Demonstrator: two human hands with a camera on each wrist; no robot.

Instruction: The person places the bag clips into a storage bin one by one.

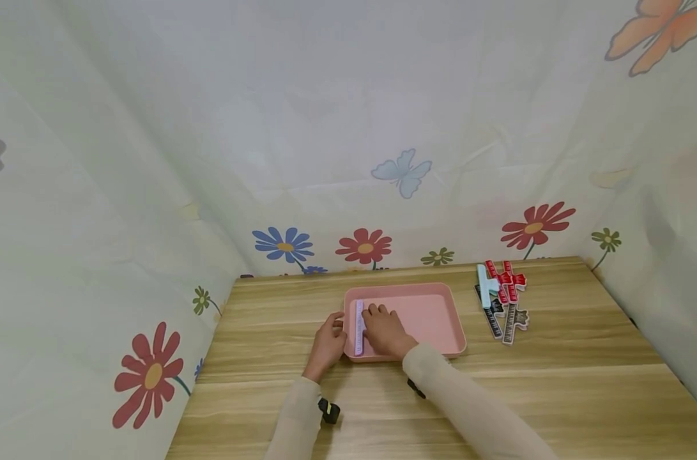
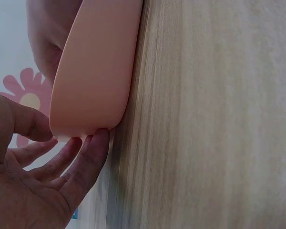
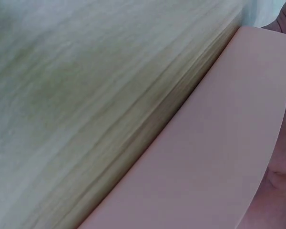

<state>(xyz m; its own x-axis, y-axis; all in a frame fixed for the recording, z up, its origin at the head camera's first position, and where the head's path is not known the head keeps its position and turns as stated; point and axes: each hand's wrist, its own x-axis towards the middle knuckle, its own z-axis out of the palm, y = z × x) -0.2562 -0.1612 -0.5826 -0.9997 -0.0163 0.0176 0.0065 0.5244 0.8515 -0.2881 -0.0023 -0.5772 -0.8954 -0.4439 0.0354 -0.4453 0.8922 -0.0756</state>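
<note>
A purple clip (image 1: 358, 328) with ruler marks on its long strip lies along the left end of the pink tray (image 1: 431, 316). My right hand (image 1: 387, 329) is inside the tray, its fingers bent at the clip's right side and hiding that part; in the right wrist view the tray wall (image 3: 205, 129) covers most of this hand. At the tray's left side, my left hand (image 1: 329, 342) holds the wall. The left wrist view has its thumb at the rim and its fingertips (image 2: 101, 138) against the outside of the wall.
Right of the tray lie several similar clips in a loose pile: a light blue clip (image 1: 485, 286), red clips (image 1: 510, 278) and black-and-white clips (image 1: 510, 322). They rest on the wood-grain table (image 1: 578, 358). Behind it hangs a flowered curtain (image 1: 325, 160).
</note>
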